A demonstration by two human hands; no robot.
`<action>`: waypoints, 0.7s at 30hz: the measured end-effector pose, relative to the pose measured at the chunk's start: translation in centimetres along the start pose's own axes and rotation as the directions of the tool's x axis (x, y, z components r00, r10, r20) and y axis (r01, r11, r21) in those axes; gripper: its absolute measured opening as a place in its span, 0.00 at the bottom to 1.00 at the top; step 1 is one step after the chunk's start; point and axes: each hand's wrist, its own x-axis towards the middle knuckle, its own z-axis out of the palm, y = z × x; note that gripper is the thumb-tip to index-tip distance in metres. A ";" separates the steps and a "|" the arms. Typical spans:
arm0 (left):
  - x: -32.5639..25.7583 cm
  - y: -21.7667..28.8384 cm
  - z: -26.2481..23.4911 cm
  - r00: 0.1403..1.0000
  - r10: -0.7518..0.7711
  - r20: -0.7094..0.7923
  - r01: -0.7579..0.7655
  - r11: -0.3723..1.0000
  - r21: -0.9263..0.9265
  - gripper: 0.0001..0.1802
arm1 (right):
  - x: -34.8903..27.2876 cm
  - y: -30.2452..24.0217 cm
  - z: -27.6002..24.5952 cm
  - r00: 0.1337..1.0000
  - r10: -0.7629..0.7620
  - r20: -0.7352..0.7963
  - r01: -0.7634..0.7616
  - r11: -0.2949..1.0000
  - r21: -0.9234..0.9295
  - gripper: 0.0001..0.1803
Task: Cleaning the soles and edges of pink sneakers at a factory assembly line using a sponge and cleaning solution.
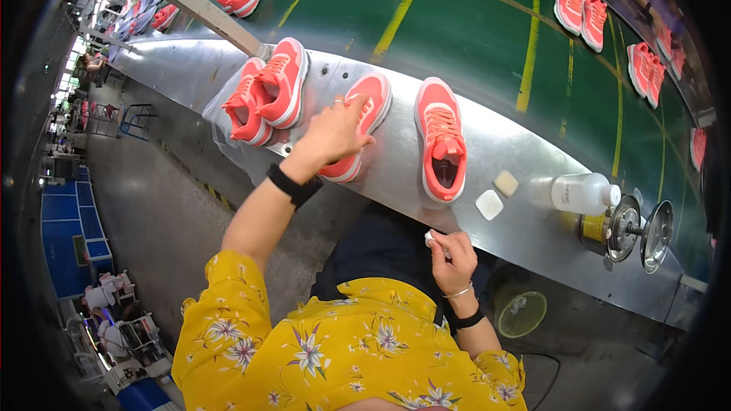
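Note:
My left hand point(332, 134) reaches over a coral sneaker point(375, 104) with a white sole. Its fingers lie across the shoe and hide its opening and part of the laces. To the right stands the other coral sneaker point(439, 117), toe away from me, untouched. Near the bench's front edge my right hand point(452, 257) is closed, pinching a small white piece point(429, 237) between thumb and fingers. What the piece is made of is too small to tell. Beside the right sneaker lie a white square pad point(489, 205) and a cream pad point(505, 183).
Another pair of coral sneakers point(282, 82) sits at the metal bench's point(518, 154) left, by a pale post point(194, 1). A white plastic bottle point(582, 193) and a metal can-like dispenser point(611, 230) stand right. Beyond is a green conveyor point(472, 23) carrying shoes. A yellowish bin point(521, 314) is below.

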 end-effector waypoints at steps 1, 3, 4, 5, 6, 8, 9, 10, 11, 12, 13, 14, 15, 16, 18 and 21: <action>0.8 -0.1 -1.0 0.984 -0.109 0.139 0.108 0.994 0.010 0.51 | 0.1 -0.2 0.7 1.000 -0.008 0.000 0.008 0.999 0.038 0.11; 2.4 -1.7 -1.1 0.940 -0.169 0.297 0.181 0.983 -0.012 0.61 | 0.5 -0.5 1.6 0.999 -0.045 -0.004 0.045 0.996 0.083 0.12; 2.7 -2.9 -0.5 0.947 -0.137 0.290 0.157 0.987 -0.045 0.60 | 0.6 -0.8 1.8 0.999 -0.041 0.016 0.039 0.995 0.090 0.11; 2.7 -2.7 -1.1 0.931 -0.131 0.340 0.186 0.974 -0.133 0.59 | 0.6 -0.8 2.1 0.999 -0.042 0.017 0.041 0.995 0.091 0.11; 2.6 -2.4 -1.7 0.913 -0.122 0.389 0.219 0.952 -0.215 0.59 | 0.5 -0.7 2.2 0.999 -0.045 0.018 0.043 0.995 0.094 0.11; 1.6 -4.9 -0.5 0.963 -0.030 0.267 0.111 0.950 -0.293 0.57 | 0.4 -0.8 2.2 0.999 -0.030 0.029 0.027 0.995 0.094 0.11; 1.1 -5.4 -0.4 0.989 0.062 0.136 -0.009 0.934 -0.357 0.55 | 0.5 -0.7 2.2 0.999 -0.013 0.039 0.009 0.996 0.090 0.11; 0.3 -6.0 -0.3 0.988 0.063 0.139 -0.010 0.934 -0.357 0.55 | 0.6 -0.7 2.2 0.999 -0.010 0.038 0.007 0.996 0.090 0.11; -1.1 -5.5 -1.1 0.972 0.015 0.233 0.139 0.766 -0.628 0.53 | 0.6 -0.6 2.1 0.999 0.017 0.036 -0.020 0.995 0.095 0.11; -2.7 -4.8 -1.8 0.942 -0.002 0.336 0.291 0.504 -0.813 0.52 | 0.5 -0.6 2.0 0.998 0.044 0.037 -0.047 0.994 0.099 0.10; -4.3 -3.7 -2.3 0.944 0.023 0.330 0.295 0.390 -0.872 0.50 | 0.6 -0.5 2.1 0.998 0.047 0.034 -0.051 0.992 0.115 0.11; -6.0 -3.7 -1.6 0.947 0.040 0.319 0.290 0.320 -0.902 0.52 | 0.8 -0.6 2.3 0.998 0.046 0.044 -0.051 0.991 0.120 0.11; -7.7 -3.1 -1.3 0.952 0.026 0.304 0.281 0.316 -0.906 0.52 | 1.2 -0.9 2.6 0.997 0.053 0.057 -0.061 0.988 0.145 0.11; -9.2 -2.3 -0.9 0.957 0.013 0.290 0.272 0.311 -0.911 0.52 | 1.7 -1.2 2.9 0.996 0.061 0.071 -0.072 0.983 0.169 0.11; -12.0 -1.9 0.4 0.949 -0.023 0.314 0.307 0.289 -0.907 0.52 | 2.9 -2.0 4.0 0.994 0.046 0.097 -0.063 0.982 0.180 0.11; -15.1 -1.2 2.4 0.949 -0.066 0.307 0.313 0.270 -0.911 0.52 | 4.6 -2.8 6.1 0.990 0.011 0.138 -0.042 0.973 0.227 0.11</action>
